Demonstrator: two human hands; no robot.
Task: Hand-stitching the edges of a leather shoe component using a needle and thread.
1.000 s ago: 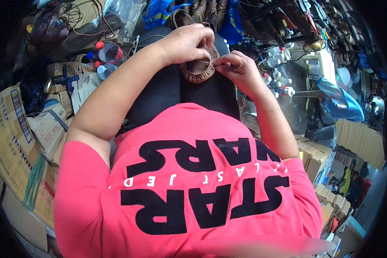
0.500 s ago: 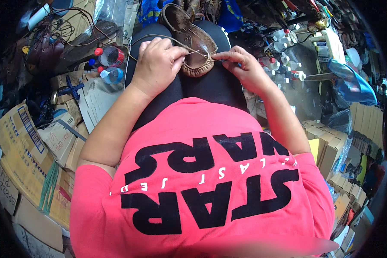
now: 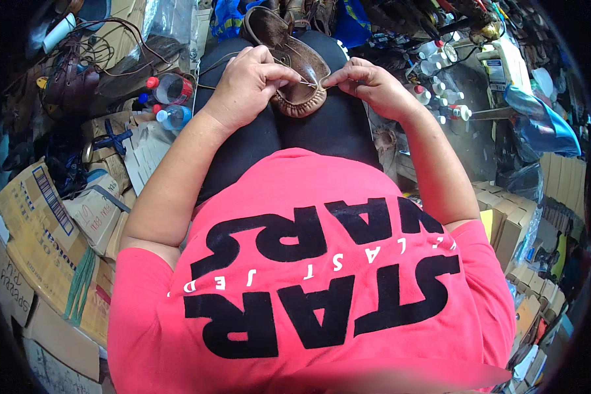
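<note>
A brown leather moccasin-style shoe (image 3: 308, 62) rests on my black-trousered thighs, its gathered, puckered toe toward me. My left hand (image 3: 253, 85) is closed, thumb and fingertips pinched over the shoe's toe on a short pale thread (image 3: 310, 85) that runs to the seam. A longer brown cord (image 3: 211, 67) trails left from around this hand. At the right of the toe seam my right hand (image 3: 368, 87) is closed in a pinch, its fingertips touching the shoe's edge. Whatever sits between those fingertips is too small to make out.
Several plastic bottles stand on the left (image 3: 172, 88) and right (image 3: 433, 98). Cardboard boxes (image 3: 39, 230) pile up at the lower left, with more cartons (image 3: 505, 210) on the right. Brown leather pieces (image 3: 69, 72) and loose cords lie at the upper left. Blue plastic (image 3: 226, 20) lies beyond my knees.
My left hand has moved right and slightly up, bringing its fingertips closer to the seam, and less thread shows between them. My right hand stays at the toe edge, its fingers more curled.
</note>
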